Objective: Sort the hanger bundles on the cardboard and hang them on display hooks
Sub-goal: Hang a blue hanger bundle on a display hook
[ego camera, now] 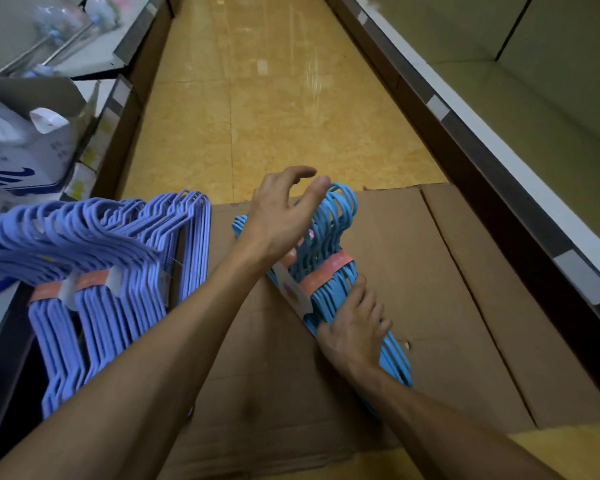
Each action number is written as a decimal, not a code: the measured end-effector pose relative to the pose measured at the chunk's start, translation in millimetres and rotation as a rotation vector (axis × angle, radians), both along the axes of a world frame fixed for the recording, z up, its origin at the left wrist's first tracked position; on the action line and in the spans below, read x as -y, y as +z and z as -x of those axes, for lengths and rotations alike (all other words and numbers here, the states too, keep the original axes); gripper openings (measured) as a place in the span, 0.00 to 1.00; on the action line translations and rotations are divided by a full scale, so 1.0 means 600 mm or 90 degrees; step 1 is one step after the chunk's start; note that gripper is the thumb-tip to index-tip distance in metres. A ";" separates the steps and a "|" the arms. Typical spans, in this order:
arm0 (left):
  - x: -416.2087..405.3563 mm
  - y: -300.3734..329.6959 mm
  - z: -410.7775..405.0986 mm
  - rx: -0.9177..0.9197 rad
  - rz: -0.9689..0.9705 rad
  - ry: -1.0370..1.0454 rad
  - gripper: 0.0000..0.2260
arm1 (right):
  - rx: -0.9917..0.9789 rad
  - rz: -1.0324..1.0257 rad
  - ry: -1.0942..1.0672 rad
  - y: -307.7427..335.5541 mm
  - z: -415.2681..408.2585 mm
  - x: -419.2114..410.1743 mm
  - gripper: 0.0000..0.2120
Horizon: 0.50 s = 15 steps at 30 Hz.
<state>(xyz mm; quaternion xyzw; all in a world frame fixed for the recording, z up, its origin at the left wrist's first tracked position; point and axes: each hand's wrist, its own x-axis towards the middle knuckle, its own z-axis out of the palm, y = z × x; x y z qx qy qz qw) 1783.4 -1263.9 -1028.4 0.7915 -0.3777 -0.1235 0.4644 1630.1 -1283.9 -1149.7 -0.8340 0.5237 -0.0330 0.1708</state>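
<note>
The left hand (pixel 281 216) is reaching forward with fingers spread; the right hand (pixel 354 330) is gripping, fingers curled downward.

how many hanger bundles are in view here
3, going by the orange bands. Two purple bundles hang side by side at the left. One light blue bundle lies on the cardboard, under both hands. More may be hidden behind the purple ones.

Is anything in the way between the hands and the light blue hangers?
No. The right hand already grips the light blue hanger bundle on the flattened brown cardboard, and the open left hand hovers over its hooks.
</note>
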 end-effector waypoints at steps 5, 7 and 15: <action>-0.027 0.022 -0.018 -0.155 0.063 0.101 0.15 | 0.072 -0.079 0.007 0.017 0.010 0.035 0.42; -0.037 0.024 -0.021 -0.198 0.059 0.139 0.13 | 0.113 -0.111 0.005 0.031 0.016 0.050 0.39; -0.076 0.028 -0.019 -0.270 0.038 0.278 0.02 | 0.313 -0.233 0.086 0.123 0.060 0.094 0.29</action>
